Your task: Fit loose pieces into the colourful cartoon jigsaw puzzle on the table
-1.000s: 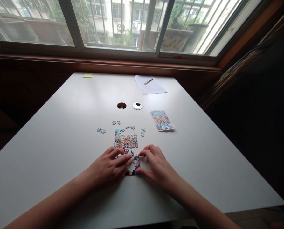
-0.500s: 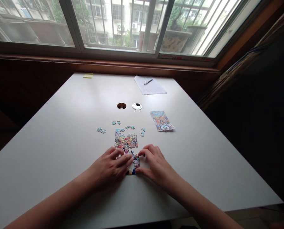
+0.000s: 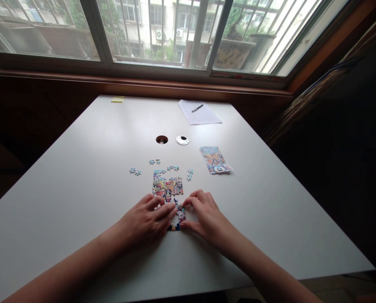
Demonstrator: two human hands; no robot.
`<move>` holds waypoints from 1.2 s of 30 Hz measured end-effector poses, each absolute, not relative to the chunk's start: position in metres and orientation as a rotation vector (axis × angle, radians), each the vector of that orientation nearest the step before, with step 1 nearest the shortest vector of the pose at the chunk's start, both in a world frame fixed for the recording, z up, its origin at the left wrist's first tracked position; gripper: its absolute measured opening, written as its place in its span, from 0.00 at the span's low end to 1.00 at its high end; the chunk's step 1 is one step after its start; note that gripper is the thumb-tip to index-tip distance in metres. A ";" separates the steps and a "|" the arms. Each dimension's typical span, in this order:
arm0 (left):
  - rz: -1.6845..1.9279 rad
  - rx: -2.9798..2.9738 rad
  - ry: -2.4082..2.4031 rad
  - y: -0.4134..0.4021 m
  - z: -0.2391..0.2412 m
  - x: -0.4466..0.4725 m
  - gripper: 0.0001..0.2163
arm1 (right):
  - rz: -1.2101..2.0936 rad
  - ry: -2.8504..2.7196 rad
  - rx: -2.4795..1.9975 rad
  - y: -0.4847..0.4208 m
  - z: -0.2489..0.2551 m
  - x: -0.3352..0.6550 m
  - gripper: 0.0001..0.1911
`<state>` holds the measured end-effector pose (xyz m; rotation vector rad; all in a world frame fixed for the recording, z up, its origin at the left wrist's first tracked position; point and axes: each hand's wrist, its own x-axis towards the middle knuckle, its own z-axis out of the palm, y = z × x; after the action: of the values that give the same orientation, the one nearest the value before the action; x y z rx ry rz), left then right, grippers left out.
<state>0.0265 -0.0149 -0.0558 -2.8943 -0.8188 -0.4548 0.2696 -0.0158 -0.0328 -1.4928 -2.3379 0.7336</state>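
Note:
A partly joined jigsaw puzzle (image 3: 168, 185), printed with many small colourful figures, lies flat on the white table. Stretched across its lower left part is my left hand (image 3: 148, 216), its fingertips resting on the pieces and covering much of them. My right hand (image 3: 202, 214) is at the lower right edge, where the thumb and index finger grip the side of a joined section (image 3: 181, 213). White table shows in a gap between the upper and lower right parts. Whether a loose piece sits under my fingers is hidden.
Loose puzzle pieces lie beyond the puzzle: a left group (image 3: 135, 171), a far pair (image 3: 154, 161), and a right strip (image 3: 190, 174). A picture sheet (image 3: 216, 160) is to the right. Farther back are a cable hole (image 3: 161, 139), its metal cover (image 3: 182, 140), paper (image 3: 200, 115) and a pen (image 3: 197, 108).
The camera view has shifted very slightly. Both hands and the puzzle keep the same places relative to each other.

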 end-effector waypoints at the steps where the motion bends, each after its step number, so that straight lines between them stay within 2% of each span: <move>1: -0.457 -2.896 -0.822 -0.015 -0.056 0.026 0.18 | 0.746 -2.333 -1.497 -0.015 -0.032 0.269 0.21; 32: -0.466 -2.986 -0.904 -0.013 -0.060 0.020 0.21 | 0.657 -2.373 -1.445 -0.006 -0.035 0.278 0.22; 36: -0.505 -2.989 -0.925 -0.012 -0.058 0.020 0.22 | 0.687 -2.392 -1.438 -0.009 -0.029 0.278 0.28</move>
<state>0.0195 -0.0125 -0.0582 -2.9892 -0.9246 -0.5049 0.2781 -0.0093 -0.0291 -1.4377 -2.3915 0.6874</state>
